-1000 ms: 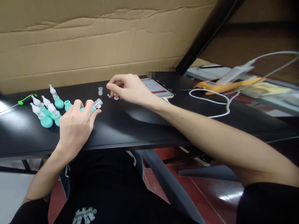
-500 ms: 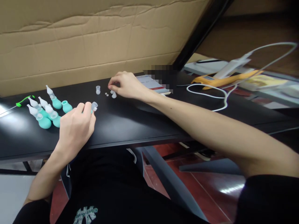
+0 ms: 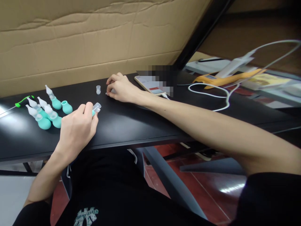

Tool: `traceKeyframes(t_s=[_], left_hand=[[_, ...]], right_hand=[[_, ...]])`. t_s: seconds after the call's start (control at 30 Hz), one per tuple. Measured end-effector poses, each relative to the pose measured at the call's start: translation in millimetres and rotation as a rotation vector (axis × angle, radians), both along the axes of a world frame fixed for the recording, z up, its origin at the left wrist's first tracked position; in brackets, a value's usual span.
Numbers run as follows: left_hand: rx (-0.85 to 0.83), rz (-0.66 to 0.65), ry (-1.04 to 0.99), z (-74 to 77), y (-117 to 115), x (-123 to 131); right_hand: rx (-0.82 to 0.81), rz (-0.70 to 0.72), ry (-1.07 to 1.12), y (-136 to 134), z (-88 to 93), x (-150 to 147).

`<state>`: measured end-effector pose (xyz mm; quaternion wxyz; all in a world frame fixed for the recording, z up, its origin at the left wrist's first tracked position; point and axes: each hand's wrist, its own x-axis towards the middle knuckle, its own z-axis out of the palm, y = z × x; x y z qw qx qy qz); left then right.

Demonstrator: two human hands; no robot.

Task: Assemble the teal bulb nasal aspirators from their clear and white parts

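My left hand (image 3: 76, 130) is closed around a teal squeeze bulb, mostly hidden by the fingers. A clear plastic connector (image 3: 97, 107) sticks out past the thumb and index finger, with a small white piece at the thumb tip. My right hand (image 3: 121, 88) rests low over the tabletop, its fingers bent and apart. A tiny white disc (image 3: 106, 93) shows beside its fingertips; what lies beneath the palm is hidden. Left of that hand stands a clear connector cup (image 3: 98, 89). A teal bulb without a nozzle (image 3: 67, 107) lies just beyond my left hand.
Several teal nasal aspirators with white nozzles (image 3: 42, 122) lie at the left, beside a green-tipped cord (image 3: 24, 101). A phone with a charging cable (image 3: 150, 86) lies behind my right wrist. Cardboard (image 3: 94, 47) walls the back. A yellow device (image 3: 218, 81) sits to the right.
My right hand has lowered and shifted slightly left, covering the small white parts that showed beside it. The connector in my left hand shows more and points further right.
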<state>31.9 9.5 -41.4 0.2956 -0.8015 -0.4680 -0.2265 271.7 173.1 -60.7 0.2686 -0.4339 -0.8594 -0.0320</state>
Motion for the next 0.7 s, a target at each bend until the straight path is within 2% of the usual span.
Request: traceKeyframes(t_s=[0.07, 0.13, 0.27, 0.4, 0.47, 0.53, 0.6, 0.7], left_hand=[[-0.012, 0.028, -0.005, 0.6, -1, 0], [-0.042, 0.069, -0.011, 2.0, -2, 1], [-0.107, 0.128, -0.026, 5.0, -3, 4], [-0.098, 0.137, -0.036, 4.5, -3, 5], [-0.087, 0.137, -0.040, 3.4, -2, 5], [-0.073, 0.125, -0.043, 2.5, -2, 5], [-0.053, 0.104, -0.046, 2.0, -2, 4], [-0.033, 0.076, -0.053, 1.6, -2, 3]], right_hand=[[0.015, 0.052, 0.109, -7, 6.1, -2], [-0.032, 0.179, 0.284, -18, 13.9, -6], [-0.267, 0.506, 0.580, -45, 27.3, -16], [-0.414, 0.628, 0.670, -61, 31.4, -25], [-0.406, 0.594, 0.680, -62, 32.4, -25], [-0.343, 0.487, 0.671, -59, 34.4, -20], [-0.231, 0.307, 0.588, -54, 37.7, -13], [-0.049, 0.008, 0.310, -44, 42.2, -1]])
